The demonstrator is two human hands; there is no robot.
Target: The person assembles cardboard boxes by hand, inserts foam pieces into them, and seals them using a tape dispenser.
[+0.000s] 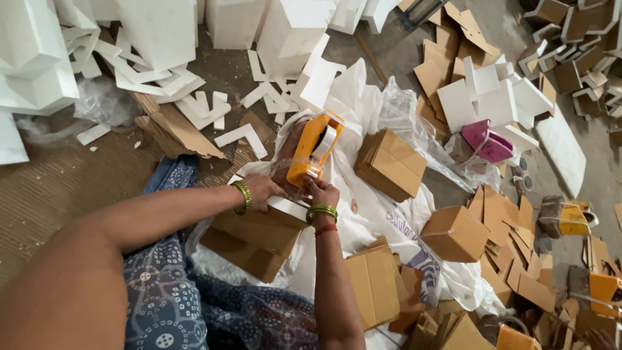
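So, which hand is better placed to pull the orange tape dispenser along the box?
Probably the right hand: it is at the base of the orange tape dispenser, while the left hand presses down the cardboard box.

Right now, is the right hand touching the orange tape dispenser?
Touching. The head view shows the right hand gripping the lower end of the orange tape dispenser, its fingers against the handle with no gap.

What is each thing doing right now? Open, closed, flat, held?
Orange tape dispenser: upright on the box, tape roll loaded.
Cardboard box: under both hands, white foam at its top.
Left hand: pressing on the box.
Right hand: gripping at the dispenser's base.
Closed small box: shut, lying alone.
Flat cardboard stack: folded flat.
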